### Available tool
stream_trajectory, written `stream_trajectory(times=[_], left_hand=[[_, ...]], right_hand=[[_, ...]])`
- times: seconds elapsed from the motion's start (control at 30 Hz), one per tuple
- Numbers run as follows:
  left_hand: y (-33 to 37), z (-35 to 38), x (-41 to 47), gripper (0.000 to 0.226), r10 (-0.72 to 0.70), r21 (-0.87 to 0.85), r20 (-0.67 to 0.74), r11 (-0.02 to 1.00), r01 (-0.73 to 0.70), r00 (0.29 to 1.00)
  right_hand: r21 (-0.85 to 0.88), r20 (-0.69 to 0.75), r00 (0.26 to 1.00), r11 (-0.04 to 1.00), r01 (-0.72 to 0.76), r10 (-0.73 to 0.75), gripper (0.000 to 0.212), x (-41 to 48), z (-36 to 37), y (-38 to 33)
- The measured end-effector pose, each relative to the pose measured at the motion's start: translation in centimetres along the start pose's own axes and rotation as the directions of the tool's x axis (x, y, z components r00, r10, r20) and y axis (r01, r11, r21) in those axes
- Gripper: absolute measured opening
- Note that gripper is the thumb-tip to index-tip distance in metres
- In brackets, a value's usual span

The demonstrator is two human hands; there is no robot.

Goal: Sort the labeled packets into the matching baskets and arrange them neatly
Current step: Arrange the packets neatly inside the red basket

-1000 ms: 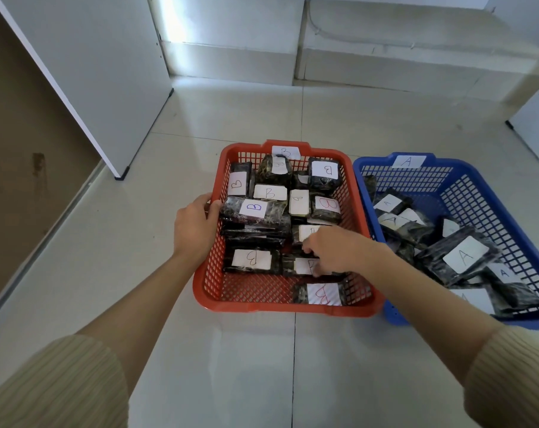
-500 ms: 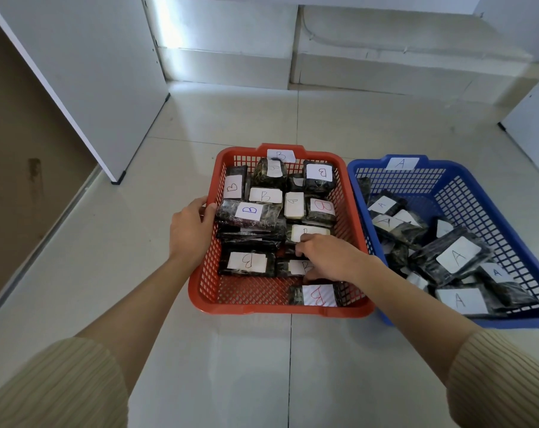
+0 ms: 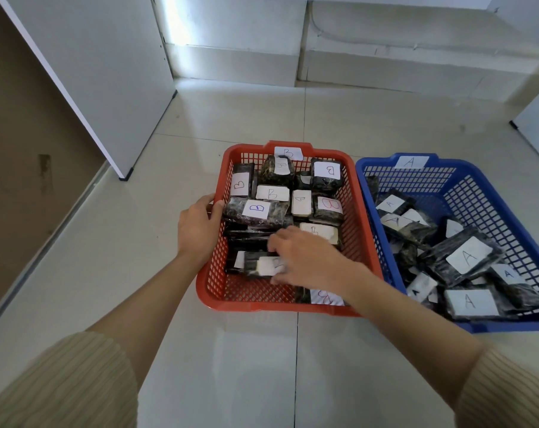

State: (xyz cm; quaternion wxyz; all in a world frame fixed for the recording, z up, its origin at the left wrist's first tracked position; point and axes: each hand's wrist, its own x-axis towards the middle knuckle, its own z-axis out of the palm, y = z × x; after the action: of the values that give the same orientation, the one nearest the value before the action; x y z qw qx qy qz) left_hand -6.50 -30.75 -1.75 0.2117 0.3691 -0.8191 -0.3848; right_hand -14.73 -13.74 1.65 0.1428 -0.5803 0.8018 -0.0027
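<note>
Both baskets sit straight on the floor [image 3: 231, 366], pale glossy tiles crossed by thin grout lines, one of which runs toward you from under the red basket [image 3: 361, 211]. The blue basket [image 3: 478, 193] stands just beside it on your right, the rims nearly touching. A tall white panel [image 3: 101, 72] rises at your left, a low white ledge [image 3: 385, 66] runs along the back wall, and another white panel edge [image 3: 537, 125] shows far right.

Your left hand [image 3: 200, 230] grips the red basket's left rim, thumb hooked over it. Your right hand [image 3: 305, 257] is inside the same basket near its front, fingers and thumb curled round one dark packet [image 3: 262, 264] with a white label. The B packets [image 3: 257, 208] fill the red basket in rough rows under a B tag [image 3: 288, 153]. The A packets [image 3: 467, 257] lie jumbled in the blue one, tagged A [image 3: 412, 162].
</note>
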Motion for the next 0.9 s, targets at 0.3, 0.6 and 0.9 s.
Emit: stream_trajectory(times=[0.3, 0.6, 0.9], left_hand=[[-0.3, 0.1, 0.2, 0.036, 0.041, 0.042, -0.011, 0.998, -0.040, 0.999], [-0.3, -0.1, 1.1, 0.037, 0.064, 0.115, -0.006, 0.991, -0.063, 0.998], [0.1, 0.1, 1.1, 0.036, 0.042, 0.083, -0.013, 0.996, -0.041, 0.999]], right_hand=[[-0.291, -0.047, 0.976, 0.938, 0.189, -0.211, 0.040, 3.8, 2.3, -2.3], [0.167, 0.136, 0.991, 0.986, -0.024, 0.001, 0.024, 2.3, -2.1, 0.8], [-0.003, 0.635, 0.751, 0.972, -0.235, 0.183, 0.071, -1.1, -1.0, 4.4]])
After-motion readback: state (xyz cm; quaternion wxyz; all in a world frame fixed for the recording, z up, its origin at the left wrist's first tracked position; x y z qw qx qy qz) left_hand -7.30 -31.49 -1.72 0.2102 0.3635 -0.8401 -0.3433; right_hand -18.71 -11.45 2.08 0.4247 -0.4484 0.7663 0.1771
